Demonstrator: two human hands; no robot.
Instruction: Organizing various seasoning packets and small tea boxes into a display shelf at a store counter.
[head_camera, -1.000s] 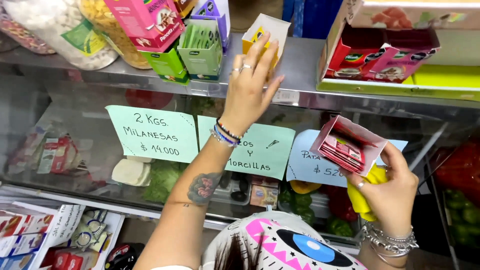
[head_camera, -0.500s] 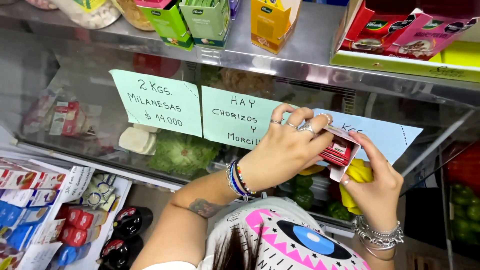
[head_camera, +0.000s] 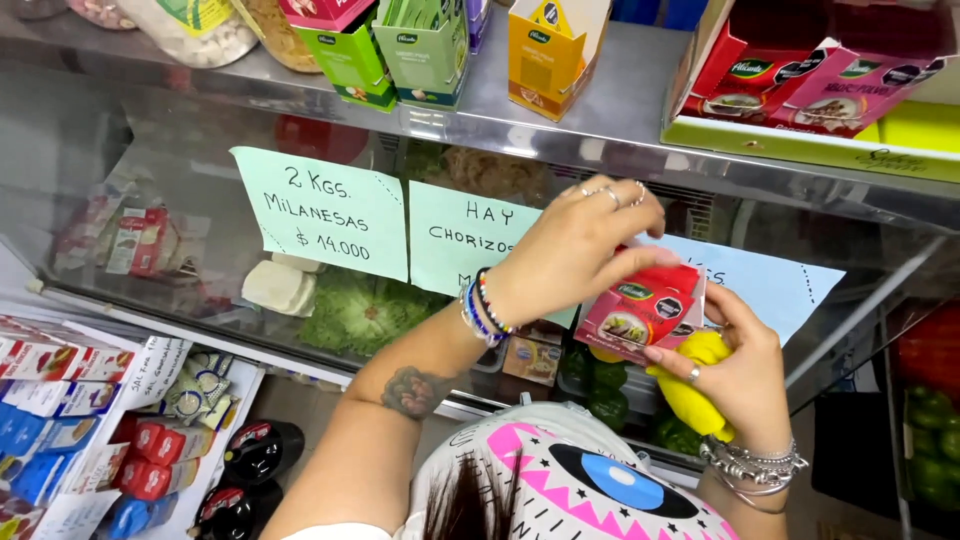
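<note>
Here, glass counter – paper signs taped on; both hands, left and right, grip pink carton.

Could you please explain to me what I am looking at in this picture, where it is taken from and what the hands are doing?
There is no machine here. A person wears a camera on the head, and it looks down over their own arms at a shop counter.

The left hand, with rings and beaded bracelets, reaches with its fingers into the open top of a small pink and red cardboard box. The right hand, with silver bracelets, holds that box from below together with a crumpled yellow cloth.

Behind the hands is a glass-fronted refrigerated case with pale green handwritten paper signs taped to it; lettuce and packets show through the glass. On its steel top stand green cardboard boxes, a yellow box and a tray of red and pink boxes.
</note>
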